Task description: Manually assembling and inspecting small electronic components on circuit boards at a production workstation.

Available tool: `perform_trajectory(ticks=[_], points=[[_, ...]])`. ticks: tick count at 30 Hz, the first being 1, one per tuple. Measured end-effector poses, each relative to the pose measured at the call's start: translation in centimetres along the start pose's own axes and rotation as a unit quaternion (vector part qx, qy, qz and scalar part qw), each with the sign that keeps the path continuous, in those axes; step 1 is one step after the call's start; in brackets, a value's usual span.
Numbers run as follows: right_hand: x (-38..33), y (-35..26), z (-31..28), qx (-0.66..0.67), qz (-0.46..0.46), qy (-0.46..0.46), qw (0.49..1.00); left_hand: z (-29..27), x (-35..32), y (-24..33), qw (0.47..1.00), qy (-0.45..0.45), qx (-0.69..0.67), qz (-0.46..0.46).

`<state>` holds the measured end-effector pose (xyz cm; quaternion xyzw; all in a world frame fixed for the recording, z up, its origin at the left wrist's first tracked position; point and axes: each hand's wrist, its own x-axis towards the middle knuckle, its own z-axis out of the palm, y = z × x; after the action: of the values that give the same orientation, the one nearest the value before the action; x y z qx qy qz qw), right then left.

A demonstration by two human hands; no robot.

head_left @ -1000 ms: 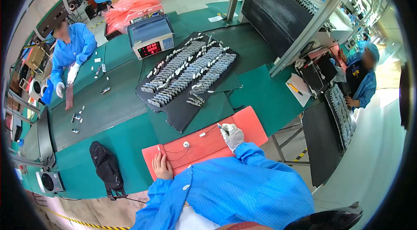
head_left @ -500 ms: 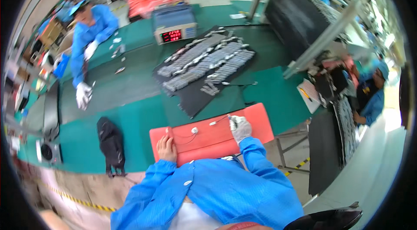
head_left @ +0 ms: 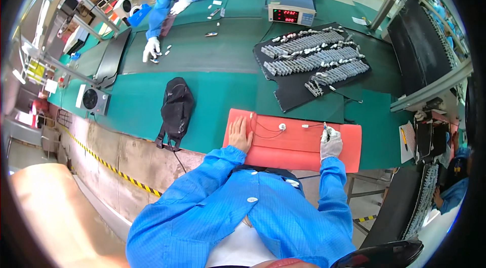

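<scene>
A pink foam pad (head_left: 288, 156) lies along the near edge of the green-topped bench. My bare left hand (head_left: 240, 135) rests flat on its left end, fingers stretched out, beside a thin dark cable. A small white round piece (head_left: 282, 126) sits on that cable near the pad's middle. My right hand (head_left: 331, 143), in a whitish glove, is at the right part of the pad. Its fingers pinch a thin cable end (head_left: 324, 125), partly hidden by the glove. Just left of that hand lies a small white connector (head_left: 305, 126).
Beyond the pad, a black board (head_left: 288, 97) carries rows of small grey parts. A meter (head_left: 289, 9) with red digits stands behind it. A black bag (head_left: 176, 108) and small fan (head_left: 90, 99) lie to the left. Across the bench, a co-worker's gloved hand (head_left: 151, 49) handles small pieces.
The view has turned left, so the bench and pad appear farther right. Both my hands stay at about the same places on the pad.
</scene>
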<state>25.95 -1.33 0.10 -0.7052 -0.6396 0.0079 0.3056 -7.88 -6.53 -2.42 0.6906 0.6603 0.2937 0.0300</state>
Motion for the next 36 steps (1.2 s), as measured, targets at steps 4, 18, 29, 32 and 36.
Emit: perform_trajectory(ticks=[4, 18, 29, 32, 36], points=[[-0.1, 0.0, 0.1, -0.027, -0.003, -0.006, 1.000, 1.6, 1.2, -0.9, 0.980, 0.042, 0.120, -0.153], [-0.2, 0.2, 0.5, -0.037, 0.007, -0.002, 0.999, 1.0, 3.2, -0.7, 0.948, -0.049, 0.182, -0.255], [-0.1, 0.2, 0.4, -0.030, 0.013, -0.017, 0.999, -0.5, 5.0, -1.9, 0.984, -0.118, 0.126, 0.046], [0.0, 0.2, 0.5, -0.021, 0.014, -0.020, 0.999, -0.8, 5.2, -1.9, 0.985, -0.133, 0.098, 0.049], [0.1, 0.2, 0.6, -0.039, 0.001, -0.014, 0.999, -0.8, 5.4, -2.0, 0.988, -0.125, 0.081, 0.049]])
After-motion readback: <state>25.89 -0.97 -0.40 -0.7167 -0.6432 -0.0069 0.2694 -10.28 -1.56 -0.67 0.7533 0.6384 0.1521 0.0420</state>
